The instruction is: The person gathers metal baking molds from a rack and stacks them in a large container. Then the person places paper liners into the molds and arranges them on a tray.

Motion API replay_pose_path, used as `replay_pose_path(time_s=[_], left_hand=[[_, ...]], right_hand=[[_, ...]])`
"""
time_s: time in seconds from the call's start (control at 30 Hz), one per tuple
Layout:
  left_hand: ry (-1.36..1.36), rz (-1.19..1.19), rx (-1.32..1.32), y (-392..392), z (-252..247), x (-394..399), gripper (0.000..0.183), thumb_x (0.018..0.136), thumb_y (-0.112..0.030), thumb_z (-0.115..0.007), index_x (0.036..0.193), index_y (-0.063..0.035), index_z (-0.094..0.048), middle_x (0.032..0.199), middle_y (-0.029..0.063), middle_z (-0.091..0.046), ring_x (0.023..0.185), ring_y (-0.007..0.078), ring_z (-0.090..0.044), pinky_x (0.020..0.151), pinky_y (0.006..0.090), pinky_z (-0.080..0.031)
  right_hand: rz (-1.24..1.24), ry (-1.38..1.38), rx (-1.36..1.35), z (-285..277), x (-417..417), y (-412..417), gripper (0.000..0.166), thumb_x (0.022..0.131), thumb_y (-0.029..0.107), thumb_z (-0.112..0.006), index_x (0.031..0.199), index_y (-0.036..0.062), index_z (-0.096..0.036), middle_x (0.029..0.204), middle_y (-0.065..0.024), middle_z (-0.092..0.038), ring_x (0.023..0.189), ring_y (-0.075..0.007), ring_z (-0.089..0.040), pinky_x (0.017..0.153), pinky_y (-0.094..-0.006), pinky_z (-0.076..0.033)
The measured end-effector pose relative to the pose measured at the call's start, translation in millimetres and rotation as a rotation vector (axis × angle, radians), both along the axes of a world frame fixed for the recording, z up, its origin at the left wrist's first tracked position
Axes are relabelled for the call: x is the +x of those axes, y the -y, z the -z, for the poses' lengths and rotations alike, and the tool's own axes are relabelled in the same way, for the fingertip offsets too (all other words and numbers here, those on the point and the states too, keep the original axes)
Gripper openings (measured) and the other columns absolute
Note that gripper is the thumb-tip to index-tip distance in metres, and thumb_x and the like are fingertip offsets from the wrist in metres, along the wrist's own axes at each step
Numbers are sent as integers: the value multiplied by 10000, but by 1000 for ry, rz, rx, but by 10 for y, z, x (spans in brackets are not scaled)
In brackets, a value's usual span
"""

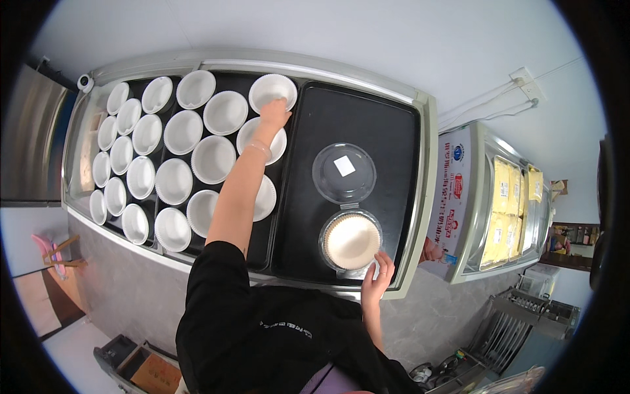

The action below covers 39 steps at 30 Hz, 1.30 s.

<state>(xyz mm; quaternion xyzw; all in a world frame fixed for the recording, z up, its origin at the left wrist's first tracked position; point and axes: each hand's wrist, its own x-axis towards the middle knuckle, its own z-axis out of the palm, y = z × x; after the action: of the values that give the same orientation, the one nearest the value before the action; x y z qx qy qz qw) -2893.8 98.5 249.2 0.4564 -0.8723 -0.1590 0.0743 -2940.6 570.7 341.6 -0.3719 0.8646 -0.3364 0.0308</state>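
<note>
My left hand (274, 114) reaches into a white fluted paper baking cup (266, 89) at the far edge of a black tray; its fingertips are at the cup's inside, and whether they grip it cannot be told. My right hand (378, 272) has its fingers apart at the near right rim of a clear plastic clamshell container (325, 253). A cream fluted paper cup (353, 241) sits in the container's base. The round clear lid (322, 182) lies folded back beyond it, bearing a white square label (344, 166).
Many white paper cups (214, 160) stand on black trays to the left. The container rests on a black tray (364, 115) atop a chest freezer (427, 197). Another freezer (472, 197) on the right holds yellow packages (502, 197). A small white camera (85, 82) stands far left.
</note>
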Motion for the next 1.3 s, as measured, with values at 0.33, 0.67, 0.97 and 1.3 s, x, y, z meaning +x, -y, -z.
replay_pose_path(time_s=[0.33,0.67,0.97,1.3], left_hand=[[-368,175,-425,-579,-327,-203,353,781,-154,-551,1091,-16,-454,953,162,-558,844,329,-568,699,415,-460],[-782,138,1112,-1340,-539,-399,402,864,-368,-446,1015,-4,-521,714,8,-528,574,105,-506,588,219,-442],[-434,738,142,-2594,-992,144,410,780,-233,-576,1143,-64,-486,1152,140,-485,1049,266,-467,901,352,-363],[-102,581,43,-3194,-630,313,769,633,-390,-680,1267,-113,-346,1370,147,-177,1237,371,-190,983,455,-227]], right_hand=[[423,896,-211,476,211,-440,460,852,150,-484,1243,31,-273,1147,-124,-382,1003,-204,-454,813,-321,-421],[420,1407,-451,630,232,-225,299,881,209,-461,1075,15,-344,862,-100,-541,743,-180,-578,694,-290,-500],[324,1499,-597,739,198,-214,191,900,205,-412,1005,51,-368,833,-67,-553,740,-172,-598,659,-257,-494],[275,739,-463,801,25,-180,423,892,330,-380,1114,-23,-449,1050,-151,-475,1003,-242,-454,871,-308,-353]])
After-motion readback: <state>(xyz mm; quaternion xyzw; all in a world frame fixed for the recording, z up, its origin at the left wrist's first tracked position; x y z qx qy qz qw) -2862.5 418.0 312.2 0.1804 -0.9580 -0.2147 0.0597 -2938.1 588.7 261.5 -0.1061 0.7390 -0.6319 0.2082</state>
